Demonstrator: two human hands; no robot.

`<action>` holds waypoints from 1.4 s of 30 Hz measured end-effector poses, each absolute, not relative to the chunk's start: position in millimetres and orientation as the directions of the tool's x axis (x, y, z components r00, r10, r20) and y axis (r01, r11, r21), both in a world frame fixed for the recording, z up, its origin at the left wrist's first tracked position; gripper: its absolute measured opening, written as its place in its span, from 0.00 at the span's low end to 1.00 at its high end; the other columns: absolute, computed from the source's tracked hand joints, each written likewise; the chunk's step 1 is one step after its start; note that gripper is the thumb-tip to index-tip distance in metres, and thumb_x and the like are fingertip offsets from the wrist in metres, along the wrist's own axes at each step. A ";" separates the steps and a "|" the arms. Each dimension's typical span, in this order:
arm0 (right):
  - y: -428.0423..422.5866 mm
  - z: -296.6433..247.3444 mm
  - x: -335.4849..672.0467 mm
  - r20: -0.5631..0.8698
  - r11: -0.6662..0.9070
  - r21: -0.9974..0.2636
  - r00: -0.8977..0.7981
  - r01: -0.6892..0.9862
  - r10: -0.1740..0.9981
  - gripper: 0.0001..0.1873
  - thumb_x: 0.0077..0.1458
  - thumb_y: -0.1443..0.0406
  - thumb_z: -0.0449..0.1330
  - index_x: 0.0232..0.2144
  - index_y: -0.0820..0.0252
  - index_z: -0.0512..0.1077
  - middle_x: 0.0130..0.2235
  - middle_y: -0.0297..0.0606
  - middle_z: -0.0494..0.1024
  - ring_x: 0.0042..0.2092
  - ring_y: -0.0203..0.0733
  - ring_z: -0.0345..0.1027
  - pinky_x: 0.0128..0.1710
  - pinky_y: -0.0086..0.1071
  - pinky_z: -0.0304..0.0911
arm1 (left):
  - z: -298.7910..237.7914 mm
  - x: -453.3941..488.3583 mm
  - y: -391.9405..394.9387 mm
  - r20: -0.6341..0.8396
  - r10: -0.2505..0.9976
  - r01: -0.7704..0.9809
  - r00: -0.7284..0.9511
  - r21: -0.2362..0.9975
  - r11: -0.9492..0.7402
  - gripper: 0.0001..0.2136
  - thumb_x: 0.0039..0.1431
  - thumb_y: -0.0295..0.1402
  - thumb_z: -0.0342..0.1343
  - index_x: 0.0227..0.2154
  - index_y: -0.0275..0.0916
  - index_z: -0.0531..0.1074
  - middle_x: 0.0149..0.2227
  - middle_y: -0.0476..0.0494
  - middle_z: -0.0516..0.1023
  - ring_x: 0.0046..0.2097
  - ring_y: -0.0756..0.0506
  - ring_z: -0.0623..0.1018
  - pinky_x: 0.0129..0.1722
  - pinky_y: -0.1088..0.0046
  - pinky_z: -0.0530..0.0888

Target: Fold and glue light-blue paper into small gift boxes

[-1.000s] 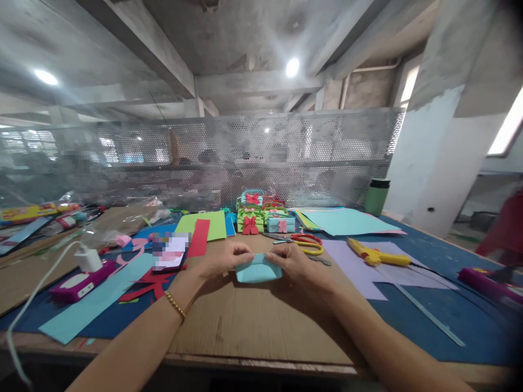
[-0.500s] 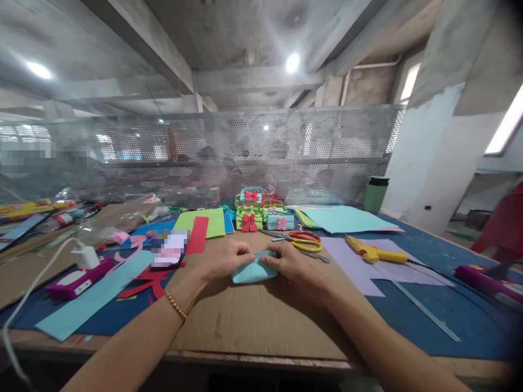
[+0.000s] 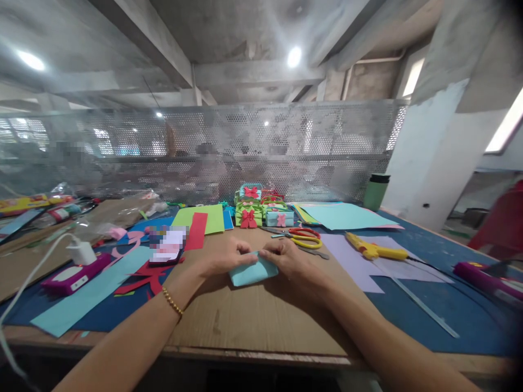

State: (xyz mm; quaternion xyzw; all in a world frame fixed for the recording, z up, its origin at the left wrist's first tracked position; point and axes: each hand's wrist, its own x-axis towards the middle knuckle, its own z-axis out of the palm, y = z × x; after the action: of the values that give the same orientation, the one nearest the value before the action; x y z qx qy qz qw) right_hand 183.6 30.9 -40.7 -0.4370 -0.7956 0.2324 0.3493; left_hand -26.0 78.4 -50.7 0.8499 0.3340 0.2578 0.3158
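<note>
Gripping a folded light-blue paper piece between the closed fingers of both hands: pinched by the left hand at its 10 o'clock, by the right hand at its 2 o'clock. Held over the brown cardboard on the table; impossible to tell whether touching it. Arranged around the paper piece: bow-decorated small boxes at 12 o'clock, red- and yellow-handled scissors at 2, yellow glue gun near 3, red paper strip at 10.
</note>
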 end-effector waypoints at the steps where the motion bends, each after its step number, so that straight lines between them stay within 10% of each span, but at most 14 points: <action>1: 30.1 -40.7 183.2 0.359 0.516 -0.668 -0.375 0.537 0.855 0.20 0.58 0.55 0.55 0.19 0.59 0.62 0.22 0.29 0.60 0.26 0.34 0.53 0.25 0.30 0.46 | -50.9 -26.3 78.5 0.212 0.726 0.402 0.654 0.716 -0.571 0.15 0.56 0.43 0.58 0.24 0.36 0.73 0.23 0.50 0.68 0.26 0.50 0.64 0.25 0.73 0.57; 42: 40.3 -46.1 185.1 0.353 0.462 -0.701 -0.298 0.543 0.887 0.21 0.58 0.52 0.54 0.21 0.59 0.64 0.23 0.30 0.63 0.26 0.34 0.54 0.25 0.29 0.49 | -51.0 -26.7 72.8 0.275 0.793 0.344 0.543 0.789 -0.509 0.15 0.59 0.42 0.53 0.23 0.37 0.70 0.24 0.50 0.66 0.26 0.50 0.63 0.25 0.73 0.57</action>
State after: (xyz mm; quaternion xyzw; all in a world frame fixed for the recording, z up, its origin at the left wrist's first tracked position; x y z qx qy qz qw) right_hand 185.1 40.3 -46.1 -0.4637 -0.7712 0.2327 0.3689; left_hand -26.7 72.8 -51.0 0.8064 0.3525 0.3228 0.3482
